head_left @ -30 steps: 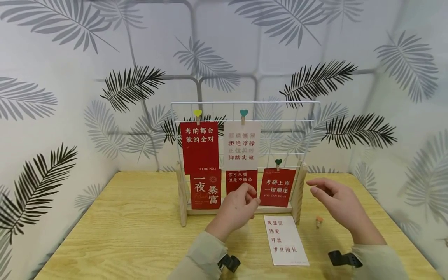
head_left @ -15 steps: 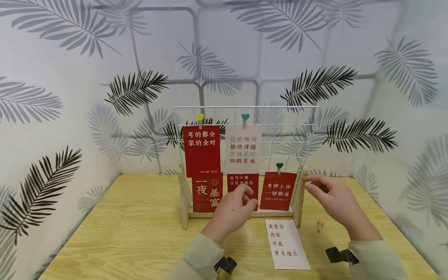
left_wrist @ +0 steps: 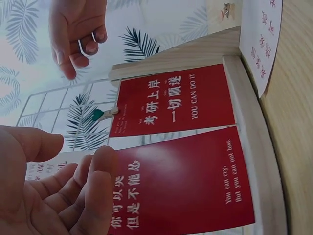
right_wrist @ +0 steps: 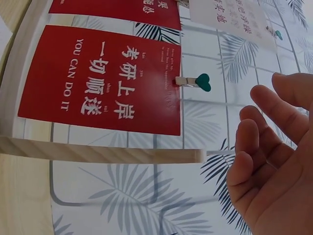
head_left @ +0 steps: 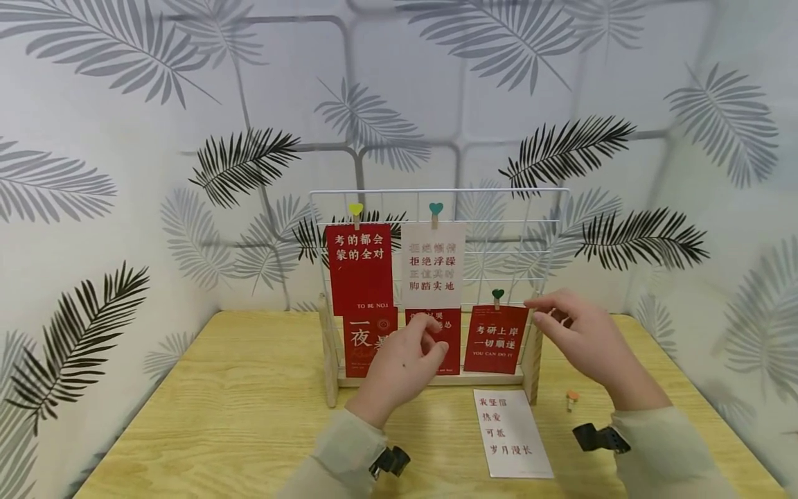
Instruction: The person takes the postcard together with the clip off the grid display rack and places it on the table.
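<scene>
A white wire grid rack (head_left: 327, 360) on wooden posts stands on the table with several cards clipped to it. My left hand (head_left: 433, 339) hovers in front of the lower middle red card (head_left: 450, 339), fingers loosely curled, holding nothing; the left wrist view shows that hand (left_wrist: 80, 152) just off this card (left_wrist: 195, 181). My right hand (head_left: 541, 312) is at the rack's right edge, beside the red "YOU CAN DO IT" card (head_left: 495, 339) and its green heart clip (head_left: 497, 296). Its relaxed fingers (right_wrist: 264, 127) touch the wire and hold nothing.
A white card (head_left: 511, 433) lies flat on the wooden table in front of the rack. A small orange clip (head_left: 571, 397) sits to its right. Two more cards hang from the top row under a yellow clip (head_left: 355, 209) and a teal clip (head_left: 435, 208). Patterned walls close in the table.
Both hands have risen toward the rack. The right hand moved left and up to the grid's right edge; the left hand moved up in front of the lower middle red card.
</scene>
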Demonstrator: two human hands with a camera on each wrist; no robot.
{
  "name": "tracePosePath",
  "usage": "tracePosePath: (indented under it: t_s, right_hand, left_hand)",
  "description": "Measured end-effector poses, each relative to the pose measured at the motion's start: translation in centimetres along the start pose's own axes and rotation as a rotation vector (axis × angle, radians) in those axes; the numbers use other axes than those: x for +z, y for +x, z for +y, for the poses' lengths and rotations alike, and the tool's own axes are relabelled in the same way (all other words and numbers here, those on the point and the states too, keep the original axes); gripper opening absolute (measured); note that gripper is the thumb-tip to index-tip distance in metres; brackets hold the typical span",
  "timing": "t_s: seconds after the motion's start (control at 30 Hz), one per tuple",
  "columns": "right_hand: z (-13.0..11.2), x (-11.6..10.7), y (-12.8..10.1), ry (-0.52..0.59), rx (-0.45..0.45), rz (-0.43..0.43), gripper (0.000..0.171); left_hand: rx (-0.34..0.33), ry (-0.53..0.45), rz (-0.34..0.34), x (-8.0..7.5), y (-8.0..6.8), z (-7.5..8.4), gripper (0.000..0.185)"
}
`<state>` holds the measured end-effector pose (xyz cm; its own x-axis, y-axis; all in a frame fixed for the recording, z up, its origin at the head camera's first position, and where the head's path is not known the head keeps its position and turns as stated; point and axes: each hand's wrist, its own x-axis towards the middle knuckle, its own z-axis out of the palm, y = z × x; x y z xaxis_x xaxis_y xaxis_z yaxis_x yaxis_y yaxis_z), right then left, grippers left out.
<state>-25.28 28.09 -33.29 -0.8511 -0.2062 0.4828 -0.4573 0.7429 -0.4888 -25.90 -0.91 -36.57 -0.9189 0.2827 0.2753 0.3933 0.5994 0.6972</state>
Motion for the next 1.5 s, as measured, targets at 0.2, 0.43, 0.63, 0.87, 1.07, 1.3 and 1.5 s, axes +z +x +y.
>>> tracePosePath:
  t_s: [0.2, 0.43, 0.63, 0.87, 1.07, 1.3, 1.5]
  right_hand:
    - [-1.0, -0.4, 0.9, -0.025, -0.048, 0.020, 0.025]
    - [-2.6, -1.2, 2.0, -0.082, -0.123, 0.046, 0.022]
    - [-4.2, -2.1, 3.7, -0.133, -0.192, 0.048, 0.021]
    - [-5.8, -2.9, 5.4, -0.171, -0.289, 0.125, 0.016]
    - [-7.5, -3.4, 6.6, -0.213, -0.365, 0.187, 0.014]
    - [-9.5, -3.7, 8.6, -0.263, -0.473, 0.239, 0.014]
    - [-10.4, -3.5, 10.0, -0.306, -0.534, 0.261, 0.015]
  left_hand:
    - [0.023, 0.032, 0.026, -1.3, 0.1, 0.6, 0.028]
    - [0.045, 0.065, 0.054, -2.9, 0.5, 1.0, 0.029]
    - [0.036, 0.069, 0.073, -4.3, 0.9, 1.2, 0.031]
    - [0.030, 0.095, 0.130, -5.9, 1.7, 1.6, 0.034]
    - [0.031, 0.124, 0.147, -6.9, 2.3, 1.6, 0.035]
    - [0.050, 0.142, 0.171, -7.6, 3.0, 1.5, 0.035]
    - [0.045, 0.152, 0.180, -7.7, 3.4, 1.6, 0.038]
